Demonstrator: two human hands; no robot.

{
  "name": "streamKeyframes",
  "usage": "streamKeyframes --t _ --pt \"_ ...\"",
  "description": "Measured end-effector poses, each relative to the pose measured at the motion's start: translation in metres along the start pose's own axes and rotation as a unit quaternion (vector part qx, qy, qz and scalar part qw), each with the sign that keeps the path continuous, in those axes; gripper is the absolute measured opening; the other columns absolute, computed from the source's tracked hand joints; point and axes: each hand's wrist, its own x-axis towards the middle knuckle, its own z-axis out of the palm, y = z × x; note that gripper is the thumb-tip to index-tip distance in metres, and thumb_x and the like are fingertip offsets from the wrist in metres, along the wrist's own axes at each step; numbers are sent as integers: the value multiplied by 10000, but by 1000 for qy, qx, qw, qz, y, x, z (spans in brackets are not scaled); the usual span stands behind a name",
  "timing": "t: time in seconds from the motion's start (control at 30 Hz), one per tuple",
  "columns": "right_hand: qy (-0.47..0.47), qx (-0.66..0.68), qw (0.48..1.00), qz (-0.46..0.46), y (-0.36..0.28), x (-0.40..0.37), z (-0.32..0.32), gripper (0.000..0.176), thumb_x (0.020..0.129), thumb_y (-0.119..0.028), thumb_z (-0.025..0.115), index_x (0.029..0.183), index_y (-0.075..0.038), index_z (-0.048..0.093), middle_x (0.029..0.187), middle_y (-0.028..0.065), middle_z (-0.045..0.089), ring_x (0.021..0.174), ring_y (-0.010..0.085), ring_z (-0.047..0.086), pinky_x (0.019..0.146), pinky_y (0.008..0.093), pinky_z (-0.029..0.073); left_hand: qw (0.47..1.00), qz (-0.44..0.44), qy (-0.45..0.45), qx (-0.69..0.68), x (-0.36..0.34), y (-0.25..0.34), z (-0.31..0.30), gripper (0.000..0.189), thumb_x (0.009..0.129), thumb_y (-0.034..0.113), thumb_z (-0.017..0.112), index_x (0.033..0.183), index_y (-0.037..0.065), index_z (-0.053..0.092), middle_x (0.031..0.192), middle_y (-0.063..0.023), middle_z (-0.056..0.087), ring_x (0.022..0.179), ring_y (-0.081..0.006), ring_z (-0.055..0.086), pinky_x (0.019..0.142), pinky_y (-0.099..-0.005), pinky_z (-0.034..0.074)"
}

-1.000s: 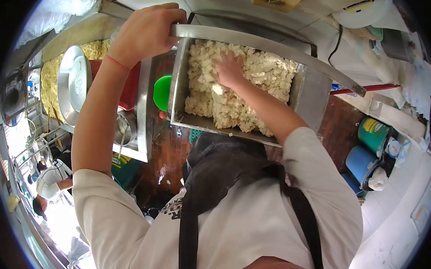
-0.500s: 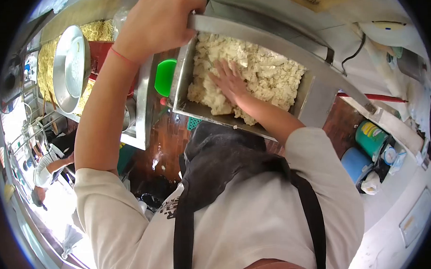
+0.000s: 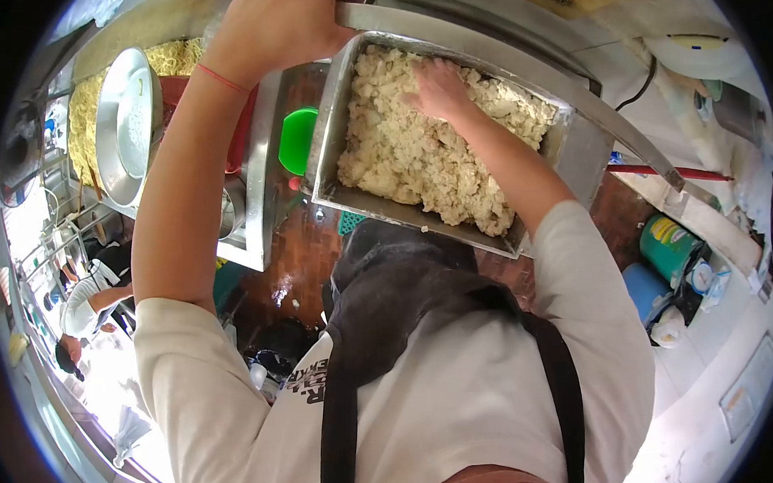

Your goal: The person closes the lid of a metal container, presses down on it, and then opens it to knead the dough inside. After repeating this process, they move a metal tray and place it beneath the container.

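A deep rectangular metal tub (image 3: pixel 377 206) holds pale, crumbly dough (image 3: pixel 400 156). My right hand (image 3: pixel 442 90) lies on the dough near the tub's far wall, thumb apart from the fingers; the fingertips partly sink out of sight among the crumbs. At the upper left, my left hand (image 3: pixel 285 28) is closed round the end of a curved metal lid (image 3: pixel 516 54), which arches above the tub's far side. Some of its fingers are hidden behind the metal or cut off by the picture's top edge.
Left of the tub are a green bowl (image 3: pixel 298 141), a metal counter edge (image 3: pixel 269 177), and a large metal bowl (image 3: pixel 129 127) beside yellow noodles (image 3: pixel 84 124). A co-worker (image 3: pixel 86 303) is at far left. Green (image 3: pixel 666 247) and blue (image 3: pixel 644 292) containers stand at right.
My right hand has moved from the dough's left-middle area toward the far wall, and its fingers now bend into the crumbs. My left hand keeps its grip on the lid, slightly higher in view.
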Motion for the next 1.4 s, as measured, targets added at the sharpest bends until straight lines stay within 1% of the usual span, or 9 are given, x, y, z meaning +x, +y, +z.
streamKeyframes --t 0.2,0.43,0.6,0.8,0.83,0.9,1.07,1.2,1.4 --pt "-92 79 991 50 -16 45 1 877 972 -719 360 1530 -42 367 1455 255 504 1346 379 506 1138 522 409 1000 6 9 -1 0 2 4 216 642 185 745 815 66 692 791 -147 678 794 -371 667 709 -440 529" --pt "-88 65 994 -22 -16 22 7 796 962 -697 445 1341 -10 578 1232 218 665 1151 344 650 1034 467 519 1000 1 8 5 4 4 -1 237 636 186 770 823 56 704 790 -146 682 769 -353 670 707 -418 533" --pt "-189 135 973 -8 -31 -12 -7 418 973 -465 629 1291 -195 650 784 73 691 711 152 649 787 367 589 999 -16 -25 -21 1 -3 4 261 666 95 736 912 58 660 875 -112 657 812 -351 642 715 -418 505" --pt "-141 176 974 -16 -79 -74 1 506 972 -428 642 1431 -242 533 1084 134 644 870 213 611 809 415 575 999 2 -15 -35 1 -9 9 276 676 61 732 931 48 628 899 -113 648 794 -349 624 707 -413 485" --pt "-116 126 984 -51 -91 -82 11 545 966 -419 651 1463 -249 507 1281 175 560 1039 264 578 875 448 558 999 3 -13 -33 0 -8 9 277 673 60 729 929 48 627 899 -115 649 797 -351 626 710 -414 486" --pt "-92 218 967 -95 -109 -84 51 528 979 -365 638 1473 -239 501 1330 197 540 1147 289 556 966 479 527 1000 2 -11 -18 0 -5 6 278 665 55 721 926 49 625 898 -118 649 803 -356 628 714 -419 487" --pt "187 234 952 65 -48 -118 -5 505 894 -161 695 1349 -8 539 1336 189 557 1246 326 533 1118 464 404 999 -20 -20 -29 0 -5 10 292 643 38 704 921 52 614 893 -125 643 821 -375 625 717 -438 484" --pt "137 6 953 271 79 -122 26 919 954 -619 540 1551 13 241 1554 278 323 1454 424 307 1192 573 248 1000 11 1 -28 0 -3 7 305 634 30 696 925 53 609 892 -124 641 830 -381 622 715 -441 482" --pt "193 63 950 238 115 -89 47 913 940 -662 524 1534 -1 314 1543 319 344 1444 459 325 1179 559 265 999 22 -3 -39 2 -6 8 311 631 14 689 930 48 612 896 -127 641 828 -378 621 716 -435 483"
